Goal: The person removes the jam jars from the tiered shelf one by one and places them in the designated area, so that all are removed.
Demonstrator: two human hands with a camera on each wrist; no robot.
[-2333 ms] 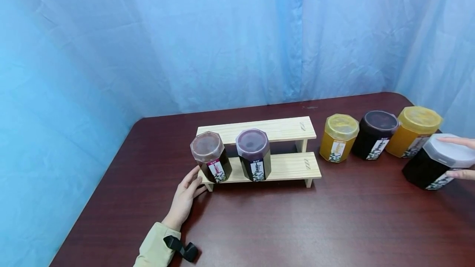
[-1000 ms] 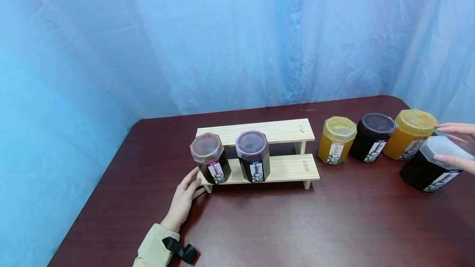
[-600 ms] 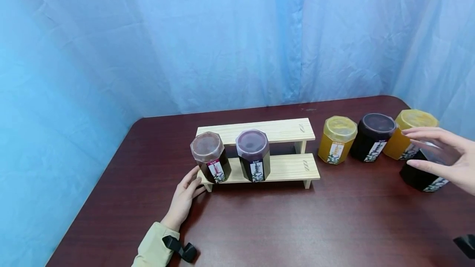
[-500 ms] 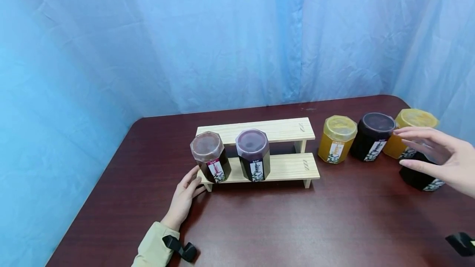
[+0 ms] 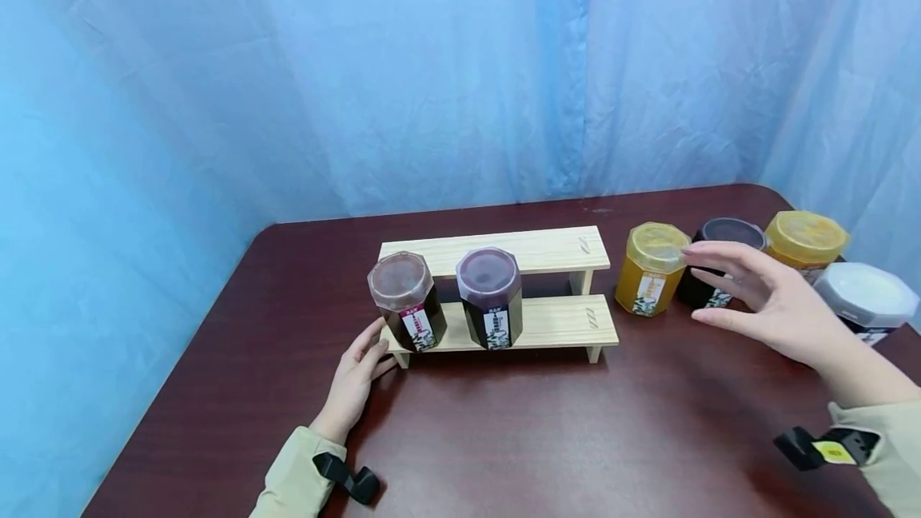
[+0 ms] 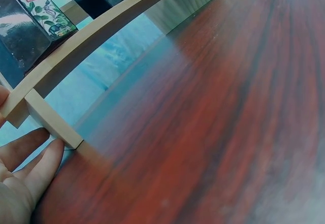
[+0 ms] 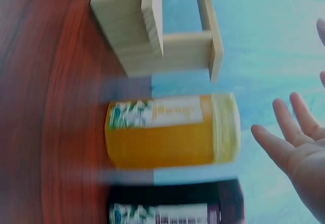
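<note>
A two-tier wooden rack [image 5: 564, 318] stands mid-table. On its lower board are a dark jar with a brownish lid [image 5: 401, 280] and a dark jar with a purple lid [image 5: 491, 278]. My left hand [image 5: 352, 386] rests relaxed fingers against the rack's left end; in the left wrist view two fingertips touch its leg [image 6: 53, 120]. My right hand [image 5: 773, 302] is spread, thumb apart from the fingers, holding nothing. It hovers by the nearest yellow jar [image 5: 635, 282]. In the right wrist view a gap separates the fingers from that jar's lid [image 7: 226, 127].
Right of the yellow jar stand a black-lidded jar [image 5: 735, 232], a second yellow jar [image 5: 806, 234] and a white-lidded dark jar [image 5: 867, 294]. My right hand partly covers the black-lidded one. A blue curtain [image 5: 432, 78] hangs behind the dark red table [image 5: 489, 438].
My right hand has left the white-lidded jar at the far right and moved left, close to the nearest yellow jar. My left hand stays at the rack's end.
</note>
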